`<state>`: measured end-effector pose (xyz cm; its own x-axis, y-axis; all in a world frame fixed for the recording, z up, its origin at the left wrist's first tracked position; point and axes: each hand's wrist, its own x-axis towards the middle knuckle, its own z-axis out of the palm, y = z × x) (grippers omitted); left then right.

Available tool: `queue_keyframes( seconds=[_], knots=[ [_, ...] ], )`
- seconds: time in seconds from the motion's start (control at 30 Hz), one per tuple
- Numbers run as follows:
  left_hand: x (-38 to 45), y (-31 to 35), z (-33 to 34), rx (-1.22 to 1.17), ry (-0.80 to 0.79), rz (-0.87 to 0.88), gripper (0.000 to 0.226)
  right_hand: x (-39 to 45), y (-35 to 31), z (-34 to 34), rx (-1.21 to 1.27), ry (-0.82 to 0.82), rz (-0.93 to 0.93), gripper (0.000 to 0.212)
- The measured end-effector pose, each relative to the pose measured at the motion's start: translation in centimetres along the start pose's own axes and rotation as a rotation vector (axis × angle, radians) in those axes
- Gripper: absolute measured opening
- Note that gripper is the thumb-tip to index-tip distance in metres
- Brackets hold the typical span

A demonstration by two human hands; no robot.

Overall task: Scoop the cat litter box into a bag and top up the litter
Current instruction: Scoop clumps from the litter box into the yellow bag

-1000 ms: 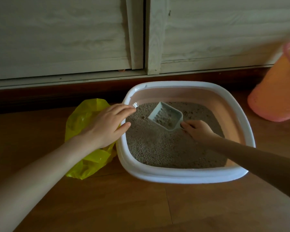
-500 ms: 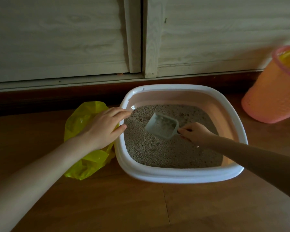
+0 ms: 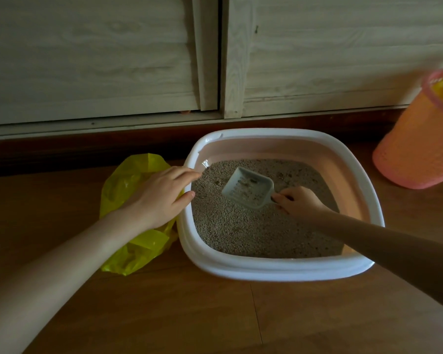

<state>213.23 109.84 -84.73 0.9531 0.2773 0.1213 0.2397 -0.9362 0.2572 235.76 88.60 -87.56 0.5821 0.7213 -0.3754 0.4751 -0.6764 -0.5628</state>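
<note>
A white-rimmed litter box (image 3: 279, 270) with pink inner walls stands on the wooden floor, filled with grey litter (image 3: 253, 233). My right hand (image 3: 299, 201) grips the handle of a pale slotted scoop (image 3: 248, 191), which is lifted over the litter and holds a few dark clumps. My left hand (image 3: 159, 198) rests with straight fingers on the box's left rim, partly over a crumpled yellow plastic bag (image 3: 138, 249) that lies on the floor against the box.
A pink mesh waste basket (image 3: 417, 144) with a yellow liner stands at the right. Pale wooden sliding doors (image 3: 113, 60) run along the back, above a dark sill. Bare wooden floor (image 3: 189, 315) lies in front of the box.
The scoop has come up out of the litter and most litter has sifted through it, leaving a few clumps. My left hand has stayed on the rim.
</note>
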Motion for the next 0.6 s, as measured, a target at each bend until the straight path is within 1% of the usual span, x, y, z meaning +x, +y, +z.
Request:
queue_keyframes(
  seconds=[0.13,0.23,0.33,0.5,0.6],
  knots=[
    [0.0,0.0,0.1,-0.012,-0.011,-0.009,0.05,0.2,-0.2,0.1,-0.007,-0.007,-0.001,0.043],
    [0.0,-0.2,0.1,-0.051,0.004,-0.024,0.04,0.3,-0.6,0.3,0.01,-0.005,-0.014,0.042],
    [0.1,-0.6,-0.5,-0.109,0.021,-0.088,0.039,0.5,-1.7,0.2,0.05,0.027,-0.051,0.038],
    [-0.4,-2.0,-2.8,-0.174,0.139,-0.188,0.035,0.5,-5.6,-0.5,0.078,0.08,-0.173,0.034],
    [-1.3,-3.7,-4.1,-0.2,0.199,-0.231,0.031,0.4,-8.6,-0.7,0.051,0.042,-0.262,0.031]
  ],
)
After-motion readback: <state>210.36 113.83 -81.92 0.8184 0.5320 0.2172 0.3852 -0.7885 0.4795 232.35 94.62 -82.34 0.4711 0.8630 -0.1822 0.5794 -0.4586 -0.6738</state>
